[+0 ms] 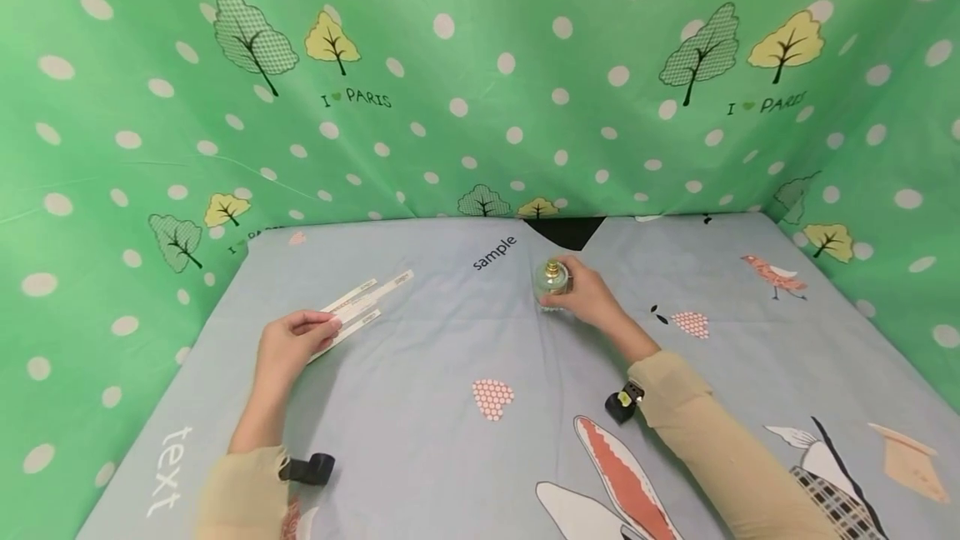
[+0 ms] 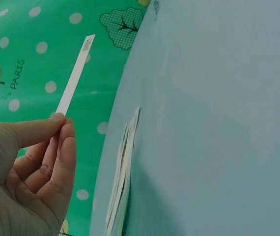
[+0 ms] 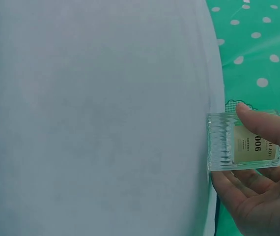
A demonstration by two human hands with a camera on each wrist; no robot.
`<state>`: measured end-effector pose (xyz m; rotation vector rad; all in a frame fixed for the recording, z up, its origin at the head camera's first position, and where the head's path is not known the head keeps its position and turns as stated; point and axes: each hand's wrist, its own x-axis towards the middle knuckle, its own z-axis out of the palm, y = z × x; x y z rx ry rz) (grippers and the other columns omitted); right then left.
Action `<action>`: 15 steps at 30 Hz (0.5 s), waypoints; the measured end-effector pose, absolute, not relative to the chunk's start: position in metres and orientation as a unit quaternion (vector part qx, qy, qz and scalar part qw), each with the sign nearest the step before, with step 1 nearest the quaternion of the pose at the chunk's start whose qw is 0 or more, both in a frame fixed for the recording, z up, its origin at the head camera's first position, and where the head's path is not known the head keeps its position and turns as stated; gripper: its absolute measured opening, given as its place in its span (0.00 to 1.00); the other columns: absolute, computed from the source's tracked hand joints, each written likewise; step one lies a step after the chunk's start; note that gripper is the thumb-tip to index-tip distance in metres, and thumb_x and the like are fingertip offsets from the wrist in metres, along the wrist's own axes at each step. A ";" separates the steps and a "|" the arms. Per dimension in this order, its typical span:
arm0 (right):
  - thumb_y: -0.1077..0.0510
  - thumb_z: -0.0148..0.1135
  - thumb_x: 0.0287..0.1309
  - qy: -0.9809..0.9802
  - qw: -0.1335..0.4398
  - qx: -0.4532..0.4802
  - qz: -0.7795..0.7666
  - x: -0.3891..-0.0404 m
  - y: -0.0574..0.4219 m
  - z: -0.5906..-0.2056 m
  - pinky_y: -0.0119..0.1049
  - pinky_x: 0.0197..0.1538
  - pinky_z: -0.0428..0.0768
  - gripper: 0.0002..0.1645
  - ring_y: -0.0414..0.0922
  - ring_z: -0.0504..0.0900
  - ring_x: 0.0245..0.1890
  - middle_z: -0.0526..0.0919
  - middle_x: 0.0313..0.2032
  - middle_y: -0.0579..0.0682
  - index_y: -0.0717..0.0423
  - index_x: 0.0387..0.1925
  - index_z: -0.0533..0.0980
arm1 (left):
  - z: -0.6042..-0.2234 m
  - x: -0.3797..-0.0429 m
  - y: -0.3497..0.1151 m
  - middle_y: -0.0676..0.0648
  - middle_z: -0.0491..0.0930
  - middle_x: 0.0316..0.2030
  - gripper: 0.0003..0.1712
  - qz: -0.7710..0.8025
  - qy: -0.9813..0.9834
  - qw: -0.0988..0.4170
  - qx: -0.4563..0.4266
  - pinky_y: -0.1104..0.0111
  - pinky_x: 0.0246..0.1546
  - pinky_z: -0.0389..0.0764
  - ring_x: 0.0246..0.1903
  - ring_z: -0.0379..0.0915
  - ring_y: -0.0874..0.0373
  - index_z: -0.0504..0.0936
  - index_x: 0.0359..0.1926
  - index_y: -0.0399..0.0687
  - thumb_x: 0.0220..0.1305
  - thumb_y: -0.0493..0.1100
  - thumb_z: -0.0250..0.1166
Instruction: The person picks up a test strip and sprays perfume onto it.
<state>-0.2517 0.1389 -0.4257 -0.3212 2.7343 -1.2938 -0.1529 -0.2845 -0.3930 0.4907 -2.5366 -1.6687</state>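
Strip (image 2: 76, 73) is pinched by left hand (image 1: 292, 342), bottle (image 3: 245, 143) at its three o'clock gripped by right hand (image 1: 588, 298); both secured, not yet together.

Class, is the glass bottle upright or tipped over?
Upright: the bottle, held by the right hand, shows its gold top uppermost.

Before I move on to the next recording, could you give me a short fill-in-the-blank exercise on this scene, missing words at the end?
The left hand pinches a strip whose main colour is ____.
The right hand holds a see-through bottle whose top is ____-coloured.
The dotted backdrop is mainly ____.
On the table cover, the black word left of the bottle reads ____.

Missing words: white; gold; green; sample.
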 end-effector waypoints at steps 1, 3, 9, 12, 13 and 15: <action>0.57 0.75 0.53 0.898 0.050 -0.104 -0.424 -0.252 0.139 -0.425 0.58 0.63 0.74 0.45 0.63 0.75 0.61 0.74 0.62 0.68 0.65 0.68 0.63 | -0.392 -0.155 -0.282 0.65 0.82 0.22 0.23 -0.545 -0.823 0.033 0.157 0.79 0.33 0.84 0.26 0.80 0.75 0.78 0.51 0.23 0.63 0.40 0.70; 0.58 0.75 0.53 0.900 0.049 -0.103 -0.420 -0.252 0.140 -0.425 0.58 0.63 0.74 0.45 0.63 0.75 0.60 0.75 0.61 0.68 0.65 0.68 0.64 | -0.391 -0.158 -0.278 0.64 0.82 0.22 0.23 -0.549 -0.820 0.034 0.156 0.79 0.33 0.84 0.26 0.81 0.74 0.79 0.51 0.23 0.63 0.40 0.69; 0.57 0.76 0.51 0.907 0.043 -0.101 -0.407 -0.254 0.137 -0.425 0.53 0.55 0.77 0.42 0.59 0.78 0.53 0.78 0.57 0.66 0.66 0.64 0.66 | -0.385 -0.166 -0.270 0.64 0.82 0.23 0.22 -0.551 -0.818 0.038 0.158 0.79 0.34 0.84 0.27 0.82 0.73 0.79 0.51 0.25 0.63 0.41 0.69; 0.57 0.76 0.51 0.911 0.040 -0.094 -0.399 -0.254 0.136 -0.425 0.49 0.50 0.78 0.41 0.57 0.79 0.49 0.80 0.54 0.66 0.67 0.63 0.68 | -0.381 -0.170 -0.266 0.63 0.82 0.23 0.23 -0.559 -0.815 0.040 0.149 0.78 0.34 0.85 0.27 0.82 0.72 0.79 0.51 0.24 0.63 0.40 0.69; 0.57 0.76 0.51 0.912 0.039 -0.093 -0.397 -0.254 0.135 -0.425 0.49 0.49 0.78 0.41 0.56 0.79 0.48 0.80 0.54 0.65 0.67 0.62 0.68 | -0.380 -0.171 -0.265 0.64 0.82 0.23 0.23 -0.560 -0.815 0.040 0.146 0.78 0.34 0.85 0.27 0.82 0.72 0.79 0.51 0.24 0.63 0.40 0.69; 0.57 0.76 0.50 0.913 0.039 -0.090 -0.395 -0.254 0.135 -0.424 0.48 0.48 0.78 0.41 0.55 0.79 0.46 0.80 0.53 0.65 0.67 0.62 0.68 | -0.378 -0.173 -0.263 0.64 0.81 0.22 0.23 -0.560 -0.814 0.040 0.147 0.78 0.34 0.85 0.27 0.82 0.72 0.79 0.51 0.25 0.63 0.41 0.69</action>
